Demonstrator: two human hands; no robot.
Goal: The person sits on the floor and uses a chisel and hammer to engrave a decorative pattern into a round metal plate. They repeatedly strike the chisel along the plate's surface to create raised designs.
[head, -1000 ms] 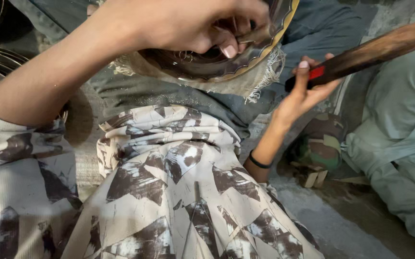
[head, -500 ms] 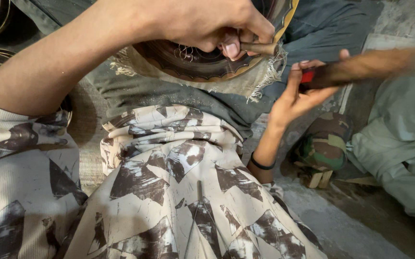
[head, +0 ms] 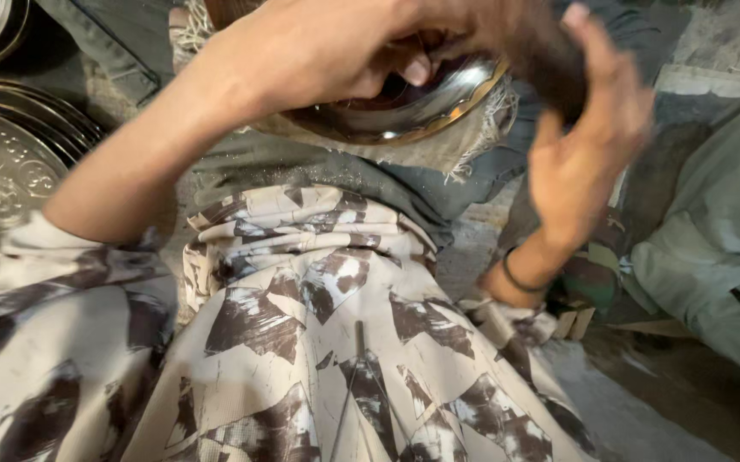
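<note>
Nearest the camera: patterned cream-and-brown shirt [head: 327, 359] over the lap, filling the lower frame.

Right hand [head: 588, 158] raised at mid-height, wrist with a dark band [head: 520, 281] below it. Fingers curled about a dark wooden handle [head: 549, 51], thumb up; motion blur is heavy here, so how firm the hold is cannot be told, and no tool head shows.

Left hand [head: 335, 51] farther up, clenched with fingers bunched down onto the inside of a shiny metal bowl [head: 404, 107]. Something small may be pinched between the fingertips; too hidden to say.

The bowl rests tilted on a frayed cloth [head: 464, 141] over the knees, gold-coloured rim toward the camera, upper part hidden under the left hand.

Handling judgement: thin sheet metal, stiff but dentable, likely light. Polished surface looks slippery; the rolled rim seems the surest place to take hold, one hand steadying from inside as now. Cloth underneath probably checks sliding.

Far left: stack of embossed metal trays [head: 2, 171] on the floor. Far right: another person's pale green garment [head: 721, 248], well apart from the bowl.
</note>
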